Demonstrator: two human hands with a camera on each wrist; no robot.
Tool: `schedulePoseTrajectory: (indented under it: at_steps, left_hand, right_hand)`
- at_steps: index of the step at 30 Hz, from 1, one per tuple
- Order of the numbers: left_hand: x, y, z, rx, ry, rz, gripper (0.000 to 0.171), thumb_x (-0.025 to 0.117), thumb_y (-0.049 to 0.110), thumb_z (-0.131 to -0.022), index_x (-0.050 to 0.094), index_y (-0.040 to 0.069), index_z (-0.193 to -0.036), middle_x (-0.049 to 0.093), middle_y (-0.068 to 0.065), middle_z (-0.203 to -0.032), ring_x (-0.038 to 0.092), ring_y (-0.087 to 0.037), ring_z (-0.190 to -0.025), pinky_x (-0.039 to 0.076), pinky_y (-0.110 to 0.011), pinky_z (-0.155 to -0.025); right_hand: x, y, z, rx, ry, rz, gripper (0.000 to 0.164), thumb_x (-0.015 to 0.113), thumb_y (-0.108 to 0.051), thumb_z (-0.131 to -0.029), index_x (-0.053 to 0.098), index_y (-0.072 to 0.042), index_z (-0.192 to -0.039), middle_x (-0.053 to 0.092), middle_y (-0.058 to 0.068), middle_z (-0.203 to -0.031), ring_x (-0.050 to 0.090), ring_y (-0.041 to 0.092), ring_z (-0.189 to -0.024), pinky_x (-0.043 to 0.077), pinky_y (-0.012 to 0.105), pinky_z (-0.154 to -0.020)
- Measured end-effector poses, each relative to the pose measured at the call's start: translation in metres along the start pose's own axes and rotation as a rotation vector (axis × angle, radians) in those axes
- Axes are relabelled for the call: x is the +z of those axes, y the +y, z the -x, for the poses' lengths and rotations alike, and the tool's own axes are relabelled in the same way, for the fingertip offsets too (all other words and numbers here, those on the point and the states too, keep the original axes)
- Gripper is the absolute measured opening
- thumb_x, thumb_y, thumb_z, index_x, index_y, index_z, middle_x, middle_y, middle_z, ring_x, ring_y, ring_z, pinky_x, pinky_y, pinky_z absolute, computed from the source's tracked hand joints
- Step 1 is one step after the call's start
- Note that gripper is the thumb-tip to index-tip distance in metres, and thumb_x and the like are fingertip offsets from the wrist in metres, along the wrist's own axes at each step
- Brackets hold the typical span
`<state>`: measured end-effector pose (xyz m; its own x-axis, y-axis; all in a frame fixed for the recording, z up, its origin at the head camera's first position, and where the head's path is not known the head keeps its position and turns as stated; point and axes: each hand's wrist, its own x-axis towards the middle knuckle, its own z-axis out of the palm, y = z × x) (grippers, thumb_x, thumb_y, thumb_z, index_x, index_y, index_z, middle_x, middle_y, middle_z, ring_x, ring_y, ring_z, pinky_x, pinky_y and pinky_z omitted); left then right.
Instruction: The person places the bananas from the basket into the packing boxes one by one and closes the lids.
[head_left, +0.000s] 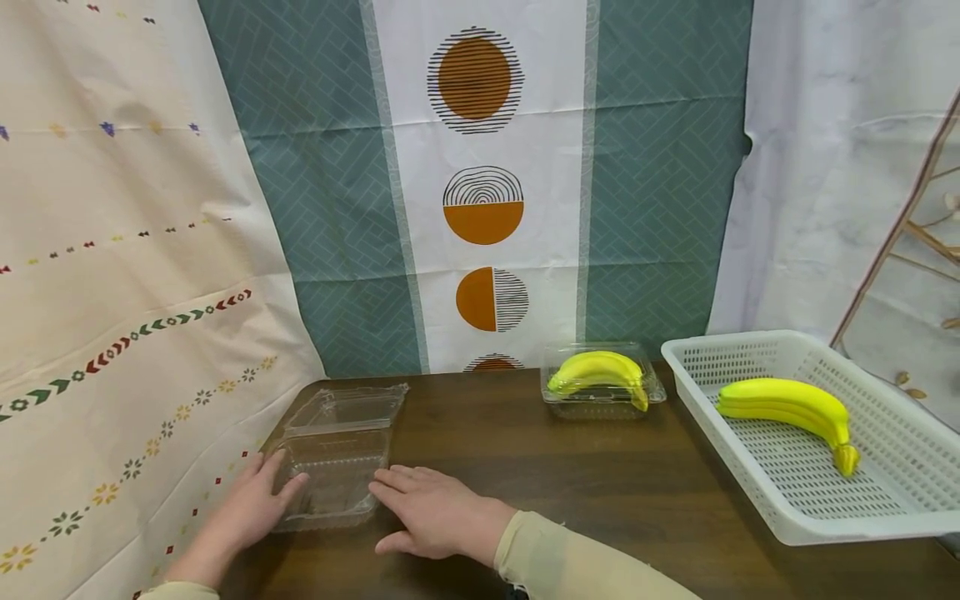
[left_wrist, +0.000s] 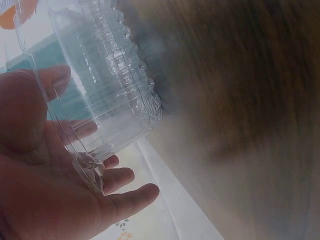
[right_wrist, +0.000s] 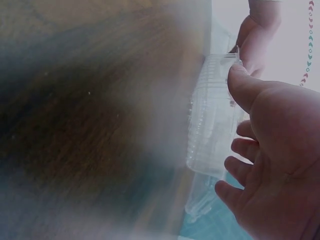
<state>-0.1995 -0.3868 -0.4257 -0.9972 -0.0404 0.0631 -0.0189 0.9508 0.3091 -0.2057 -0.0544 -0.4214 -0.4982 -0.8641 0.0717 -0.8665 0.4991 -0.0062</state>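
Observation:
A clear plastic clamshell container lies on the table at left with its lid folded back. My left hand is at its left side, the thumb reaching over the rim and the fingers spread loosely along the outside. In the left wrist view, the container's rim runs across that hand between thumb and palm. My right hand lies at the container's right edge, fingers extended and fingertips right at the side wall. In the right wrist view, its thumb overlaps the near corner of the container.
Toward the back, a closed clear container holds yellow bananas. At right stands a white perforated basket with another banana bunch in it. Patterned curtains hang behind and along the left of the brown table.

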Motion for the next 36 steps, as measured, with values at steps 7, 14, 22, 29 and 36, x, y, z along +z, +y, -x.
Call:
schedulePoseTrajectory:
  at_steps: [7, 14, 22, 29, 36]
  left_hand:
    - [0.000, 0.009, -0.001, -0.006, -0.030, 0.012, 0.081, 0.058, 0.045, -0.115, 0.033, -0.017, -0.161, 0.015, -0.058, -0.160, 0.021, -0.074, -0.149, 0.031, -0.083, -0.114]
    - [0.004, 0.017, -0.002, 0.001, -0.040, 0.043, 0.082, 0.057, 0.046, -0.115, 0.032, -0.015, -0.164, 0.010, -0.057, -0.163, 0.015, -0.074, -0.151, 0.029, -0.083, -0.116]
    - [0.009, 0.029, -0.002, -0.014, -0.076, 0.077, 0.088, 0.055, 0.055, -0.114, 0.031, -0.011, -0.166, 0.005, -0.055, -0.165, 0.010, -0.073, -0.153, 0.029, -0.085, -0.114]
    - [0.014, 0.041, -0.003, -0.009, -0.058, 0.085, 0.085, 0.058, 0.052, -0.114, 0.033, -0.009, -0.167, 0.007, -0.055, -0.165, 0.011, -0.072, -0.154, 0.029, -0.085, -0.115]
    - [0.017, 0.052, -0.003, 0.012, -0.062, 0.108, 0.085, 0.057, 0.053, -0.114, 0.033, -0.007, -0.167, 0.008, -0.054, -0.166, 0.012, -0.072, -0.154, 0.030, -0.085, -0.113]
  right_hand:
    - [-0.001, 0.004, 0.005, 0.013, 0.014, -0.004, 0.079, 0.049, -0.067, -0.111, 0.042, -0.016, -0.171, 0.036, -0.002, -0.177, 0.032, 0.013, -0.163, 0.030, 0.029, -0.129]
    - [-0.002, 0.009, 0.012, 0.035, 0.009, -0.029, 0.079, 0.050, -0.067, -0.111, 0.043, -0.016, -0.171, 0.036, -0.002, -0.177, 0.031, 0.014, -0.164, 0.031, 0.030, -0.129]
    - [-0.004, 0.016, 0.021, 0.069, -0.023, -0.085, 0.078, 0.052, -0.065, -0.111, 0.043, -0.015, -0.171, 0.035, -0.001, -0.178, 0.030, 0.012, -0.164, 0.030, 0.031, -0.129]
    - [-0.004, 0.022, 0.030, 0.081, -0.008, -0.079, 0.078, 0.054, -0.064, -0.111, 0.044, -0.016, -0.171, 0.037, -0.001, -0.177, 0.033, 0.013, -0.163, 0.031, 0.032, -0.129]
    - [-0.005, 0.027, 0.041, 0.094, 0.011, -0.087, 0.076, 0.056, -0.062, -0.111, 0.046, -0.014, -0.169, 0.039, 0.001, -0.176, 0.036, 0.015, -0.162, 0.032, 0.033, -0.129]
